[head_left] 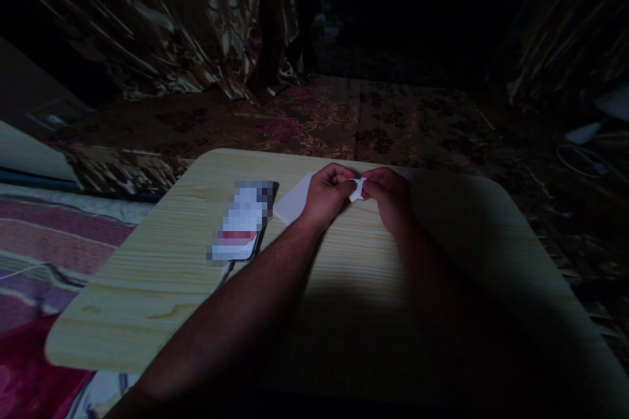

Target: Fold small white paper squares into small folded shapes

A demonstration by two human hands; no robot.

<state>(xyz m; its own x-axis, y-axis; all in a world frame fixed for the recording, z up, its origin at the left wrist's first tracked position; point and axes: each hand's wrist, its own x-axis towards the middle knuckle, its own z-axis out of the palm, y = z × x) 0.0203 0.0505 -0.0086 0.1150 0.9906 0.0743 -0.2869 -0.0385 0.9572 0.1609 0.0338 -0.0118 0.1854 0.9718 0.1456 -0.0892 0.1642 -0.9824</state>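
While the left hand [327, 193] and right hand [390, 196] pinch the small paper piece [358, 190] tightly between them, it looks already folded small; just left of the grip, a white sheet [293, 201] lies flat, not folded.

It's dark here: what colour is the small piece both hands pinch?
White. The small piece between left hand and right hand shows best in the head view.

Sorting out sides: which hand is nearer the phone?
The left hand, beside the phone; the right hand lies farther off, past the white paper scrap both hands pinch.
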